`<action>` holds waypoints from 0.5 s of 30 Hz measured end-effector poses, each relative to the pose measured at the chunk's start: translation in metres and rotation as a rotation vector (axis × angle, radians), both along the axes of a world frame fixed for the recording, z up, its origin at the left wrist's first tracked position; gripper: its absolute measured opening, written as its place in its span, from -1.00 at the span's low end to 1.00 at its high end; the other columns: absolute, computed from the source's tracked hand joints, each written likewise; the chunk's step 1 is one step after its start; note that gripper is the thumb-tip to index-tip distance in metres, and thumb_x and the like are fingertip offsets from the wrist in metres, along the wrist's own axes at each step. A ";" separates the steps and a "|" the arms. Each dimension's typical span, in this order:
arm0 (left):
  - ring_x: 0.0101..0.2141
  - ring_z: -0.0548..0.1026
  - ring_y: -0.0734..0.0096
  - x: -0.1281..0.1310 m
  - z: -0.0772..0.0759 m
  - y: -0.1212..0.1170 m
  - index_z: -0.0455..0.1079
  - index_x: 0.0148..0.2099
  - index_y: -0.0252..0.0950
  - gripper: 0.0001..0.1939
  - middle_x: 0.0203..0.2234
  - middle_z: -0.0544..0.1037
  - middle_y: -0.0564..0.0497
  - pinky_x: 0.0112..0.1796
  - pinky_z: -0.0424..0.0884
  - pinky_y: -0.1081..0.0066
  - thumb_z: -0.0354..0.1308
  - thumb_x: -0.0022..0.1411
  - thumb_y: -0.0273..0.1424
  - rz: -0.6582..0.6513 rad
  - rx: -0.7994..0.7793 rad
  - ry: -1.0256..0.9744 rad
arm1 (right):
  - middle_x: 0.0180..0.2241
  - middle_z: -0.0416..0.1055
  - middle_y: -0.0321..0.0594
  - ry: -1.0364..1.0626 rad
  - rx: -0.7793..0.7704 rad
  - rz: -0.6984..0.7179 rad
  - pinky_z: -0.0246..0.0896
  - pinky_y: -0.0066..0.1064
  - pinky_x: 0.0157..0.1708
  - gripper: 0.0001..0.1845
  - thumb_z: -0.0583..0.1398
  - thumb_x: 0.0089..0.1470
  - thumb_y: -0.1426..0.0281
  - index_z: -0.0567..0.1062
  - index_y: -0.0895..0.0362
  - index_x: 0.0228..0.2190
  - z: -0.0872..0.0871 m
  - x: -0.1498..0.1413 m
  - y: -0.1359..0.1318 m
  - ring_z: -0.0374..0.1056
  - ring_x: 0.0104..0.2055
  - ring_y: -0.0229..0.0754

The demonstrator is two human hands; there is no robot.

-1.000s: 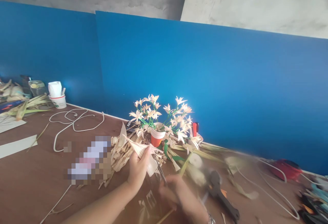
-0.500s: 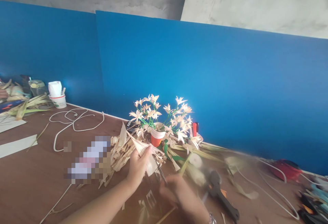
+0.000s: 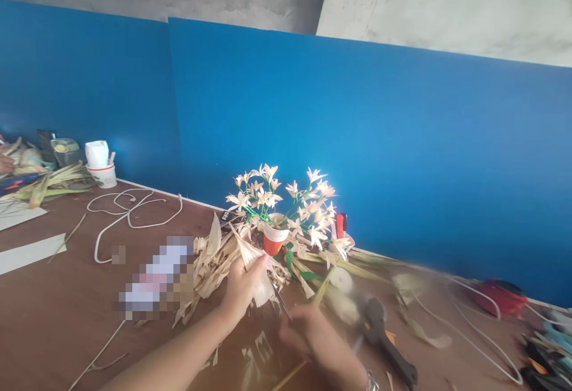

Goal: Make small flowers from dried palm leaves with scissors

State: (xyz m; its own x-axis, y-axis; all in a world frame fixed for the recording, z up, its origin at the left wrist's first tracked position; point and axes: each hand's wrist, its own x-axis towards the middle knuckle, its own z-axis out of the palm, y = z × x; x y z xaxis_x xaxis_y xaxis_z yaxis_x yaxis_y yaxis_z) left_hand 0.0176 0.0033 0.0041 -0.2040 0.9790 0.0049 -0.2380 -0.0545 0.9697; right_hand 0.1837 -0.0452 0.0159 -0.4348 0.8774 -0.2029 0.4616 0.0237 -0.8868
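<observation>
My left hand [image 3: 243, 289] is closed on a pale dried corn husk [image 3: 251, 255], pinched under the thumb with its pointed tip facing up. My right hand [image 3: 306, 331], blurred, is closed around scissors [image 3: 282, 306]; only the thin dark blades show, reaching to the lower edge of the husk. Just behind stands a red and white paper cup [image 3: 275, 239] with green-stemmed husk flowers [image 3: 259, 194] in it. Cut husk scraps [image 3: 257, 355] lie on the table below my hands.
A pile of dried husks [image 3: 208, 266] lies left of the cup. On the right are a black glue gun [image 3: 386, 343], a white tape roll [image 3: 342, 281] and a red object [image 3: 498, 297] with cables. A white cable [image 3: 129, 212] and white cups [image 3: 102, 173] are at left, before a blue partition [image 3: 357, 140].
The husk in my left hand has tilted slightly, its tip shifting to the right. My right hand stays in nearly the same place with the scissors.
</observation>
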 end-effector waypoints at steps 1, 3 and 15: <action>-0.51 0.41 0.41 0.000 -0.001 0.000 0.47 -0.31 -0.37 -0.67 -0.56 0.52 0.04 -0.46 0.29 0.48 0.27 0.01 -0.17 -0.001 0.000 0.000 | -0.73 0.11 -0.42 0.010 -0.012 -0.011 -0.18 -0.54 -0.68 -0.80 0.20 -0.10 0.34 0.36 0.16 -0.64 -0.001 0.000 0.000 0.03 -0.65 -0.38; -0.48 0.43 0.38 0.001 -0.001 0.001 0.48 -0.29 -0.37 -0.66 -0.53 0.54 0.02 -0.44 0.30 0.47 0.26 0.02 -0.17 0.002 0.012 0.006 | -0.75 0.08 -0.44 0.041 -0.052 -0.035 -0.21 -0.54 -0.70 -0.76 0.21 -0.10 0.27 0.37 0.16 -0.62 -0.004 -0.001 0.000 0.00 -0.68 -0.39; -0.40 0.48 0.30 0.003 -0.004 -0.002 0.50 -0.26 -0.38 -0.65 -0.47 0.59 -0.03 -0.36 0.35 0.42 0.26 0.03 -0.18 -0.008 0.023 0.031 | -0.74 0.10 -0.44 0.017 -0.035 -0.032 -0.18 -0.55 -0.68 -0.76 0.24 -0.12 0.27 0.38 0.16 -0.62 0.001 -0.003 -0.001 0.03 -0.66 -0.38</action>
